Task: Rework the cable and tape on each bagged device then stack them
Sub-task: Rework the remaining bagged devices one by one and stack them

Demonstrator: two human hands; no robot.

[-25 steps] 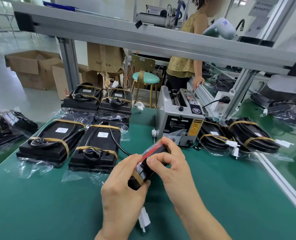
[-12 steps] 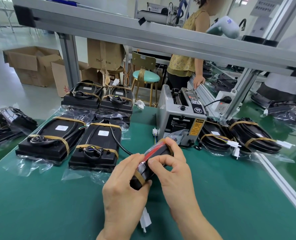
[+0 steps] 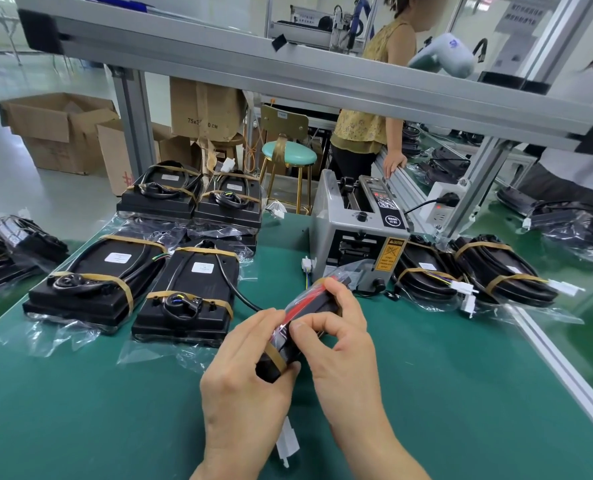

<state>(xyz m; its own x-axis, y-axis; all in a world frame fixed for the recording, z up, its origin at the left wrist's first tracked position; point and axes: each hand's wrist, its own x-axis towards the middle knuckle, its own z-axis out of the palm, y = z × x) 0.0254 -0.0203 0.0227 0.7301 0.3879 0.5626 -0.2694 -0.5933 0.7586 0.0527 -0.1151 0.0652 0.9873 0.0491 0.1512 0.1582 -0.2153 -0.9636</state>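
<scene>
Two hands grip one bagged device (image 3: 305,323) above a green tabletop (image 3: 461,393).
Left hand (image 3: 246,375) holds its taped end; right hand (image 3: 336,337) pinches its top.

Head view, looking forward-down, close over green bench (image 3: 426,393).

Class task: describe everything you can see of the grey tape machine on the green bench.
The grey tape machine is a boxy unit with a metal-looking casing, standing upright on the green bench. It has a black front opening, a black knob, a yellow caution sticker and a black top panel. A bagged device lies against its right side.
</scene>
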